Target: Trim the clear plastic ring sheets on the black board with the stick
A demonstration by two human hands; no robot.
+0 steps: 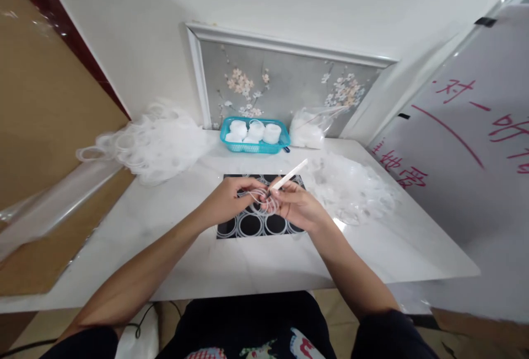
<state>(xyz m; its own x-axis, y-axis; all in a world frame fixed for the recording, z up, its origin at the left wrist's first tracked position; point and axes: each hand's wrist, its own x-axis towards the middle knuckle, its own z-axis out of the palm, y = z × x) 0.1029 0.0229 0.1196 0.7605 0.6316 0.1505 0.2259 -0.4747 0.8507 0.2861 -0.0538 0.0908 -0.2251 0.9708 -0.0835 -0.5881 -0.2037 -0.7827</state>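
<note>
My left hand and my right hand meet over a black mat printed with white circles, in the middle of the white table. The left hand's fingers are pinched on thin clear plastic rings held between both hands. The right hand grips a slim white stick that points up and to the right, its lower end at the rings.
A teal basket with white rolls stands at the back. A heap of clear rings lies at the back left, a clear bag and another heap at the right. A whiteboard with red writing leans at the right.
</note>
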